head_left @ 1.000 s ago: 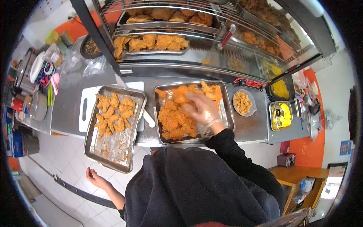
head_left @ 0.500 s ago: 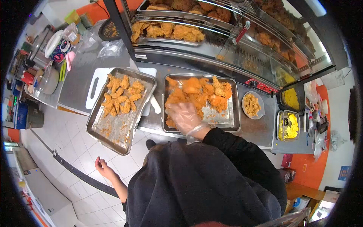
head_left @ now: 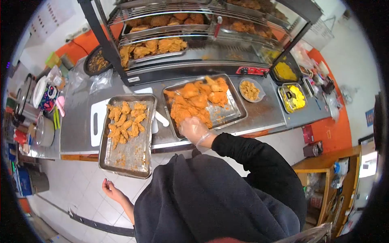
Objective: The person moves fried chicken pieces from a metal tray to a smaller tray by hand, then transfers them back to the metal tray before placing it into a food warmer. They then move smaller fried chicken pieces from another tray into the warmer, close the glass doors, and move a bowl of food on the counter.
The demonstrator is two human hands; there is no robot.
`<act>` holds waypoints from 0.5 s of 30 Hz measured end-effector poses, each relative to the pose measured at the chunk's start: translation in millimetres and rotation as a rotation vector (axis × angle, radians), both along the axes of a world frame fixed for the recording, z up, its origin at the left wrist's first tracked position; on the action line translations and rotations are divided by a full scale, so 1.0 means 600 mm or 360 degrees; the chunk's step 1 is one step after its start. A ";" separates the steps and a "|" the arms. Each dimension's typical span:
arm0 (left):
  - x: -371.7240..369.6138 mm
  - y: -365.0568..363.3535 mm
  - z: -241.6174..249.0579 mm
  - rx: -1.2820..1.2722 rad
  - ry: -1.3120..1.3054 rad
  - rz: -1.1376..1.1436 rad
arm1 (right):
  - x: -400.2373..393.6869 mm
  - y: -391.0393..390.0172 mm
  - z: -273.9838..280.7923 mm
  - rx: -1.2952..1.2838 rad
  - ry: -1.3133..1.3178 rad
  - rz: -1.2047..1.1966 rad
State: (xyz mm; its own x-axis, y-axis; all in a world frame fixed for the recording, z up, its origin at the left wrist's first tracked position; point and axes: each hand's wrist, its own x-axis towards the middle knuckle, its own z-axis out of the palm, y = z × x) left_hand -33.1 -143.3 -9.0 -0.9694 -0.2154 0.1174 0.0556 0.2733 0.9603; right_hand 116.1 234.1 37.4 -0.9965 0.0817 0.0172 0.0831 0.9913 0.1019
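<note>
My right hand (head_left: 195, 128), in a clear plastic glove, is at the near left part of a metal tray (head_left: 235, 116) of orange-coated fried chicken (head_left: 196, 95). Its fingers are bent onto a piece there, and their tips are partly hidden. Bare and holding nothing, my left hand (head_left: 114, 192) hangs below the counter's level with loosely bent fingers. Nearest to it is a second metal tray (head_left: 125, 162), whose near end juts past the counter edge. Smaller fried chicken pieces (head_left: 123, 123) lie in that tray's far half.
A white cutting board (head_left: 96, 123) and a white-handled tool (head_left: 162, 119) lie partly under the left tray. Behind stands a glass warming cabinet (head_left: 194, 62) with fried chicken on racks. A bowl of small pieces (head_left: 251, 90) and a container of yellow food (head_left: 298, 97) are at right.
The view has turned, shifting the counter and trays. My right hand has drawn back toward the tray's near edge, its fingers more bent. My left hand still hangs down.
</note>
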 end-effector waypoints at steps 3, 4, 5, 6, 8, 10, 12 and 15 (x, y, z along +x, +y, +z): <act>-0.016 -0.017 -0.021 0.0011 0.0058 -0.0081 | 0.030 0.001 0.017 -0.0114 0.0369 -0.0094; -0.018 -0.020 -0.024 0.0018 0.0015 -0.0089 | 0.040 0.004 0.017 -0.0106 0.0363 -0.0105; -0.019 -0.020 -0.024 0.0023 -0.0027 -0.0096 | 0.049 0.012 0.014 -0.0325 0.0514 -0.0165; -0.022 -0.021 -0.027 0.0028 -0.0033 -0.0105 | 0.060 0.019 0.007 -0.0544 0.0667 -0.0224; -0.031 -0.020 -0.033 0.0099 -0.0042 -0.0140 | 0.081 0.035 -0.023 -0.0910 0.0839 -0.0189; -0.040 -0.020 -0.037 0.0100 -0.0036 -0.0180 | 0.096 0.051 -0.051 -0.1196 0.0772 -0.0378; -0.051 -0.018 -0.039 0.0099 -0.0024 -0.0218 | 0.099 0.054 -0.059 -0.1082 0.0786 -0.0490; -0.065 -0.014 -0.036 0.0079 0.0016 -0.0257 | 0.098 0.078 -0.063 -0.1287 0.0769 -0.0620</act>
State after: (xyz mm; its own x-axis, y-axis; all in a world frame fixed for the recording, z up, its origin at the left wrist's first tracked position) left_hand -72.2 -151.8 -30.5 -0.9908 -0.0629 0.1201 0.1044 0.2120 0.9717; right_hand 174.9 280.9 -0.4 -0.7991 0.5647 0.2065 0.2697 0.6436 -0.7163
